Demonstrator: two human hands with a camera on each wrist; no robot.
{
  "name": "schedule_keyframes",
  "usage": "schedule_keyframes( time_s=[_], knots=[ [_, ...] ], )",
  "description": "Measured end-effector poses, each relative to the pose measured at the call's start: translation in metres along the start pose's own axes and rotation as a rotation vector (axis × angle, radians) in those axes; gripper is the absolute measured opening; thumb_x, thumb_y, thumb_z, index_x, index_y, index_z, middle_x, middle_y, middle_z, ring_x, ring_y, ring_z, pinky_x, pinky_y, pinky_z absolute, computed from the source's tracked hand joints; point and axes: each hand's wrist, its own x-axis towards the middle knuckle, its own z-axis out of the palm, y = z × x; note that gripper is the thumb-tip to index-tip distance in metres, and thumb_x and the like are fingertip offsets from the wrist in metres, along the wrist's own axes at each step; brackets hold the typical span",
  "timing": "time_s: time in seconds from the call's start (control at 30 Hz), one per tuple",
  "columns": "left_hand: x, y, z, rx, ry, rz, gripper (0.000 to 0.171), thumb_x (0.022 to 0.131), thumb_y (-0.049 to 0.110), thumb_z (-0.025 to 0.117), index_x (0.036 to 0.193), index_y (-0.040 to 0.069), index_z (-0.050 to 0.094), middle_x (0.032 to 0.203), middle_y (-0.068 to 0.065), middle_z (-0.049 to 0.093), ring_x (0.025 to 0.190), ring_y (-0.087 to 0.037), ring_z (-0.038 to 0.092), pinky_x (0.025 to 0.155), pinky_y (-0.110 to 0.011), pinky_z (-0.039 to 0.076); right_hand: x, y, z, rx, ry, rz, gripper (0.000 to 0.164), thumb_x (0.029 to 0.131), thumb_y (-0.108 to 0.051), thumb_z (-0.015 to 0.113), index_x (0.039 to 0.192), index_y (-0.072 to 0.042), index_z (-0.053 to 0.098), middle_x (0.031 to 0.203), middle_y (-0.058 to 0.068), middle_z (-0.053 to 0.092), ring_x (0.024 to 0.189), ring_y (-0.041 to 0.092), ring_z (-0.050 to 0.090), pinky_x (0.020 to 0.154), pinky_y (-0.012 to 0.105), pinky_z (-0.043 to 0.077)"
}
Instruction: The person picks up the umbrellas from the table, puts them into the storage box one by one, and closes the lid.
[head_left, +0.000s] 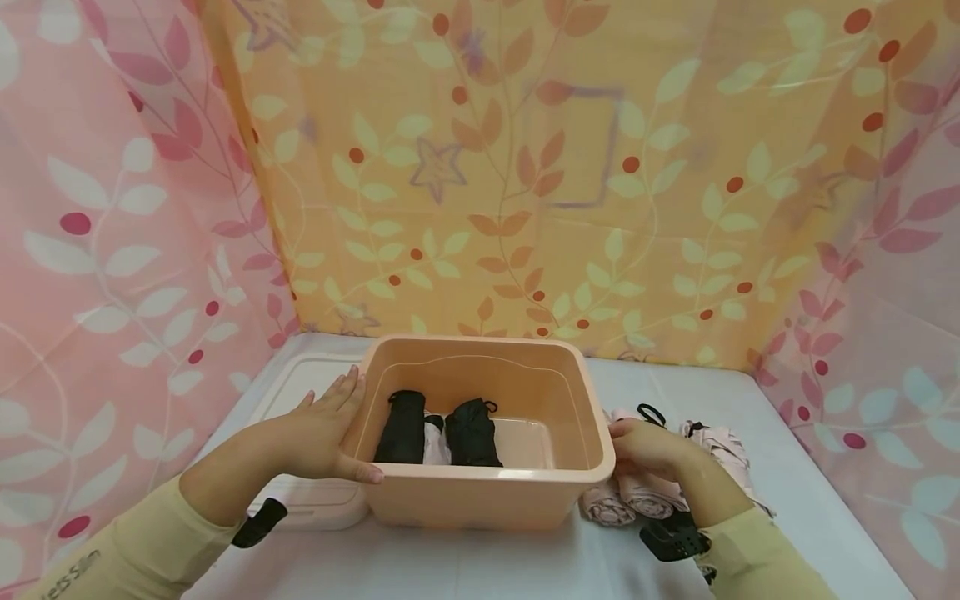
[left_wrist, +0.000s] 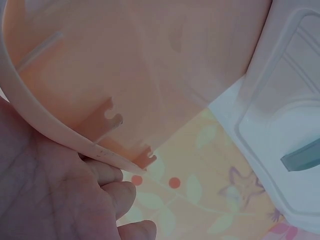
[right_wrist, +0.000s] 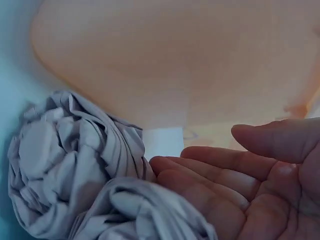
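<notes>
A peach plastic storage bin stands in the middle of the table. Inside it, toward the left, lie two black folded umbrellas with a whitish bundle between them. My left hand rests on the bin's left rim, fingers extended along it; the left wrist view shows the palm against that rim. Right of the bin, several pale pink rolled umbrellas lie close together. Over them is my right hand, beside the bin wall. In the right wrist view its fingers extend toward one roll; contact is unclear.
A whitish lid lies flat on the table left of the bin, partly under my left arm. The white table is enclosed by a yellow leaf-patterned curtain behind and pink ones at both sides.
</notes>
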Motion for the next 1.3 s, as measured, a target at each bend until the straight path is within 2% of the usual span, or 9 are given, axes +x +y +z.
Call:
schedule_keyframes(
  time_s=[0.1,0.33,0.53,0.63,0.87,1.0,1.2,1.3],
  knots=[
    [0.0,0.0,0.0,0.008,0.004,0.004,0.129,0.062,0.078,0.056,0.144,-0.007,0.002,0.15,-0.022,-0.006,0.137,-0.039,-0.002,0.101,-0.065,0.004,-0.002,0.002,-0.003,-0.031,0.05,0.015,0.032,0.09,-0.013,0.054,0.113,0.009,0.058,0.1,0.014,0.066,0.088,0.019,0.063,0.079,0.036,0.052],
    [-0.002,0.002,-0.003,-0.001,0.0,0.002,0.129,0.062,0.077,0.056,0.144,-0.006,0.002,0.15,-0.022,-0.007,0.137,-0.04,-0.003,0.101,-0.065,0.003,-0.008,0.001,-0.01,-0.009,0.046,0.045,0.031,0.092,-0.019,0.054,0.107,0.007,0.061,0.1,0.017,0.066,0.093,0.023,0.063,0.081,0.041,0.051],
    [-0.004,0.004,-0.006,-0.02,-0.002,0.003,0.127,0.064,0.075,0.058,0.143,-0.007,0.002,0.15,-0.023,-0.007,0.137,-0.04,-0.002,0.101,-0.065,0.003,-0.005,0.001,0.003,0.069,0.008,0.009,0.031,0.091,-0.01,0.047,0.111,0.012,0.056,0.094,0.015,0.067,0.087,0.022,0.064,0.079,0.042,0.051],
    [-0.005,0.004,-0.006,-0.021,-0.004,0.002,0.127,0.064,0.074,0.058,0.143,-0.007,0.003,0.15,-0.023,-0.006,0.137,-0.04,-0.003,0.101,-0.065,0.003,-0.005,0.001,0.007,0.083,0.011,0.026,0.031,0.09,-0.007,0.044,0.111,0.013,0.054,0.093,0.015,0.067,0.086,0.021,0.064,0.078,0.042,0.051],
    [-0.004,0.002,-0.004,-0.019,-0.001,0.001,0.126,0.064,0.075,0.057,0.143,-0.008,0.003,0.15,-0.023,-0.006,0.137,-0.04,-0.003,0.101,-0.065,0.003,-0.009,-0.001,0.003,0.003,0.043,0.105,0.032,0.091,-0.015,0.046,0.109,0.008,0.06,0.1,0.017,0.067,0.091,0.023,0.064,0.08,0.042,0.051],
    [-0.002,0.001,-0.003,-0.014,-0.004,-0.004,0.127,0.063,0.076,0.057,0.143,-0.007,0.002,0.15,-0.022,-0.007,0.137,-0.039,-0.003,0.102,-0.065,0.003,-0.009,-0.003,0.001,-0.039,0.052,0.135,0.031,0.091,-0.015,0.045,0.105,0.007,0.063,0.097,0.016,0.067,0.088,0.025,0.065,0.077,0.042,0.052],
    [0.0,0.004,-0.004,-0.019,-0.012,-0.008,0.128,0.063,0.075,0.058,0.143,-0.007,0.002,0.15,-0.023,-0.006,0.137,-0.04,-0.002,0.101,-0.065,0.004,-0.004,-0.003,0.001,-0.013,-0.019,0.095,0.032,0.09,-0.014,0.043,0.103,0.009,0.062,0.083,0.012,0.068,0.074,0.019,0.063,0.07,0.038,0.053],
    [-0.001,0.005,-0.005,-0.019,-0.015,-0.009,0.128,0.063,0.076,0.058,0.143,-0.007,0.003,0.15,-0.023,-0.005,0.137,-0.04,-0.002,0.101,-0.065,0.004,0.002,0.001,0.006,0.039,-0.051,0.048,0.036,0.09,-0.013,0.045,0.112,0.014,0.054,0.083,0.011,0.066,0.073,0.017,0.061,0.069,0.038,0.052]
  ],
)
